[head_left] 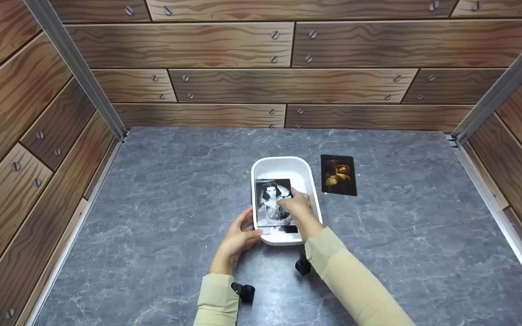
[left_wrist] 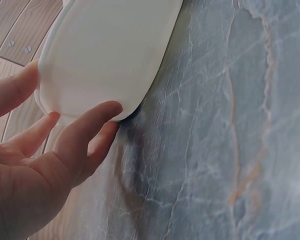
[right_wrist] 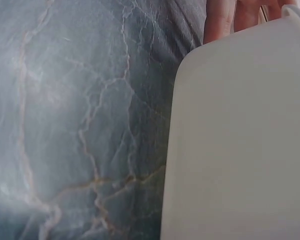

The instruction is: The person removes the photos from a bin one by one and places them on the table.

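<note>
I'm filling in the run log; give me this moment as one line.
right hand: holds black-and-white photo over white tub | left hand: steadies tub's near corner | dark photo: flat on table, right of tub

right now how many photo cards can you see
2: a black-and-white photo pinched by the right hand over the white tub, and a dark photo flat on the table right of it. More may lie hidden underneath.
</note>
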`<state>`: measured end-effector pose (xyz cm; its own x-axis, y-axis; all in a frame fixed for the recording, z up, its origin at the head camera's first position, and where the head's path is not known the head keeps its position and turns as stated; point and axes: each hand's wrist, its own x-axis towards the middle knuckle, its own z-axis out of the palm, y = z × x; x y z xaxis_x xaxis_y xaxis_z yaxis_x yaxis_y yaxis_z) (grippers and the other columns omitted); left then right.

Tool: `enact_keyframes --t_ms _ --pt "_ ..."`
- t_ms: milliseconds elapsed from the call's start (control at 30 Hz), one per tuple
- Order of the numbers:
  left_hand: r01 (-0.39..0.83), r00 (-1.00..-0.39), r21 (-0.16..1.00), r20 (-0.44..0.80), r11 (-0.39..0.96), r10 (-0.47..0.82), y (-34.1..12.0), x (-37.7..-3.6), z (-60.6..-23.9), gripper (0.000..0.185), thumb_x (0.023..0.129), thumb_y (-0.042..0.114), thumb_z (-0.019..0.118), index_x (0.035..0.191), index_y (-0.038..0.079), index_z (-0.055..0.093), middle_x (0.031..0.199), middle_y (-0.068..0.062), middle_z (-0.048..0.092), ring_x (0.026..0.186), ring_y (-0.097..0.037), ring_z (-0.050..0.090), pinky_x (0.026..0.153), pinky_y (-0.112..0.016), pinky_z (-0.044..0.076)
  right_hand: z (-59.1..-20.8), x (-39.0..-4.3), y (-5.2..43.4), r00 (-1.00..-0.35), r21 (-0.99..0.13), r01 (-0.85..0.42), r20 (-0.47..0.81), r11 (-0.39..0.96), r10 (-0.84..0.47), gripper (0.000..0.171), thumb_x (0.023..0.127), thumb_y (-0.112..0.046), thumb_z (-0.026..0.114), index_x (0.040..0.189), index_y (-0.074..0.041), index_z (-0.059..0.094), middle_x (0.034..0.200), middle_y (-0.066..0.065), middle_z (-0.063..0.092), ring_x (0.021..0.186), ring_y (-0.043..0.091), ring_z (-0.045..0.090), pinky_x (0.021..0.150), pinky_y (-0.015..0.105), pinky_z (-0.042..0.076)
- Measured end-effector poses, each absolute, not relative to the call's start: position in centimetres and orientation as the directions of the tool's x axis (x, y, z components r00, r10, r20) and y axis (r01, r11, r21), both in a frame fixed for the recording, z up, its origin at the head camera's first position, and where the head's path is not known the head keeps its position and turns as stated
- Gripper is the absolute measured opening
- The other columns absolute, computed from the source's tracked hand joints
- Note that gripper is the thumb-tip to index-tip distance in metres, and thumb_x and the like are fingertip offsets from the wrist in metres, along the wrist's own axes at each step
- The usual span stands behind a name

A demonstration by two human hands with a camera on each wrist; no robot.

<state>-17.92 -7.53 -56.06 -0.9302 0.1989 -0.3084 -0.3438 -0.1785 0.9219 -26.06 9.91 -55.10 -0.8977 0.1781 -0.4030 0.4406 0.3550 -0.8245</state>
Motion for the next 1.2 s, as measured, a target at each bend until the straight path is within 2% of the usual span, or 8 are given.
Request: enact_keyframes --t_ms 200,433,533,600,667,867,1067,1200 --pt "-0.342 -0.93 0.924 -0.308 -0.172 0.2 -7.6 -18.05 -55.96 0.08 0.082 -0.011 0.059 0.152 0.004 0.024 0.154 -0.027 0.027 0.116 -0.032 0.057 0.076 -0.026 0.058 -55.0 -26.16 9.85 -0.912 -0.801 0.41 -0.365 0.437 0.187 0.079 0.076 -0.014 0.068 0.149 -0.007 0.036 0.153 0.026 0.029 0.138 0.039 0.031 0.115 0.047 0.03" --pt "-0.349 -0.929 0.92 -0.315 -0.178 0.193 -7.56 -18.05 -55.9 0.08 0.082 -0.012 0.059 0.152 0.004 0.024 0.154 -0.027 0.027 0.122 -0.036 0.054 0.077 -0.027 0.058 -55.0 -25.97 9.9 -0.933 -0.834 0.35 -0.27 0.425 0.24 0.068 0.076 -0.012 0.065 0.142 -0.008 0.048 0.141 0.017 0.052 0.121 0.035 0.052 0.099 0.044 0.045" --pt "-0.345 -0.931 0.922 -0.313 -0.176 0.188 -7.54 -18.07 -55.91 0.08 0.081 -0.012 0.059 0.152 0.003 0.025 0.153 -0.028 0.028 0.122 -0.035 0.053 0.077 -0.027 0.058 -54.89 -25.96 9.91 -0.927 -0.841 0.363 -0.283 0.401 0.246 0.067 0.077 -0.012 0.065 0.142 -0.01 0.049 0.139 0.016 0.054 0.1 0.03 0.059 0.079 0.032 0.052" --pt "-0.34 -0.933 0.924 -0.308 -0.175 0.183 -7.52 -18.04 -55.94 0.08 0.081 -0.011 0.059 0.152 0.003 0.025 0.153 -0.028 0.028 0.122 -0.035 0.053 0.077 -0.027 0.058 -54.89 -25.97 9.93 -0.923 -0.845 0.371 -0.291 0.386 0.251 0.066 0.077 -0.011 0.065 0.141 -0.011 0.05 0.135 0.016 0.058 0.084 0.025 0.058 0.061 0.024 0.049" --pt "-0.336 -0.935 0.926 -0.306 -0.173 0.181 -7.44 -17.95 -55.97 0.08 0.081 -0.011 0.059 0.152 0.002 0.025 0.152 -0.028 0.029 0.121 -0.033 0.054 0.076 -0.026 0.058 -54.94 -25.96 9.99 -0.923 -0.848 0.368 -0.284 0.382 0.259 0.064 0.077 -0.011 0.065 0.14 -0.01 0.051 0.129 0.016 0.062 0.077 0.022 0.055 0.054 0.022 0.044" --pt "-0.342 -0.933 0.922 -0.309 -0.183 0.184 -7.29 -17.86 -56.06 0.079 0.082 -0.01 0.06 0.151 0.002 0.025 0.152 -0.028 0.03 0.114 -0.027 0.058 0.074 -0.024 0.058 -54.91 -25.96 10.07 -0.931 -0.862 0.343 -0.261 0.373 0.254 0.062 0.077 -0.009 0.065 0.138 -0.007 0.053 0.116 0.017 0.064 0.097 0.024 0.054 0.078 0.027 0.045" --pt "-0.338 -0.932 0.919 -0.297 -0.204 0.209 -7.41 -17.88 -55.99 0.078 0.082 -0.011 0.058 0.152 0.0 0.023 0.153 -0.028 0.028 0.114 -0.026 0.058 0.072 -0.022 0.057 -55.0 -26.19 10.13 -0.941 -0.896 0.325 -0.273 0.302 0.202 0.07 0.07 0.006 0.061 0.139 -0.002 0.05 0.091 0.007 0.053 0.078 0.016 0.045 0.059 0.017 0.04" --pt "-0.338 -0.932 0.92 -0.299 -0.197 0.205 -7.39 -18.01 -55.91 0.078 0.083 -0.011 0.058 0.152 0.001 0.024 0.152 -0.028 0.029 0.103 -0.021 0.062 0.071 -0.021 0.056 -54.78 -26.42 10.43 -0.946 -0.9 0.316 -0.275 0.301 0.171 0.074 0.069 0.012 0.061 0.141 -0.005 0.049 0.085 0.002 0.046 0.077 0.014 0.041 0.059 0.016 0.041"
